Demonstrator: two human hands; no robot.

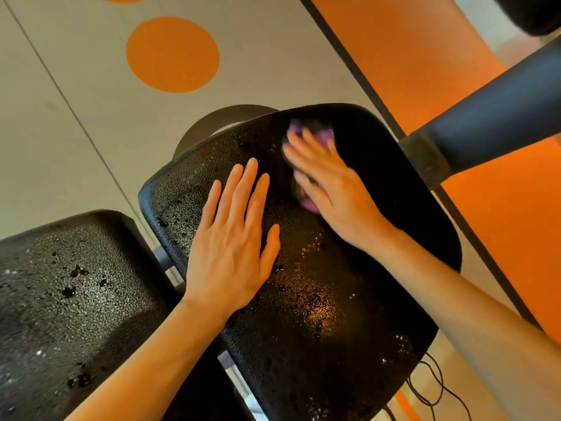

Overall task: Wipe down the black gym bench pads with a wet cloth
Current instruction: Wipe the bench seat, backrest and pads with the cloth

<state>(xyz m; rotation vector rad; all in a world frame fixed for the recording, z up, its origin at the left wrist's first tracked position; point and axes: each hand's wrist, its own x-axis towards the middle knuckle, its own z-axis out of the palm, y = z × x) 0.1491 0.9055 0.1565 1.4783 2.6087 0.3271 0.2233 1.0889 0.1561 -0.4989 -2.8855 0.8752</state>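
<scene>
Step in hand: wiping the far right part of the larger black pad (318, 284), the one in the middle of the view.
Right hand (328, 183): lies over the purple cloth (324, 135) and presses it onto the pad; hand and cloth are blurred, which I read as a stroke under way.
Right grip: fingers spread over the cloth; whether they curl round it or only press flat cannot be told through the blur.
Left hand (233, 238): flat on the same pad, near and left of the right hand, fingers straight and together.
Left grip: fully open, nothing in it; it looks to be steadying the pad.
Cloth: on the far part of the pad, mostly hidden under the right hand, with purple showing beyond the fingertips and below the thumb side.
Pad surface: shines with droplets near the middle and left, so it looks wetted already.
Second pad (69, 293): near left, apart from the hands, speckled with droplets and dark flecks; by my judgement not yet wiped.
Next move calls for: drawing the cloth towards the near end in overlapping passes, lifting the left hand to clear its patch, then crossing to the second pad.
</scene>
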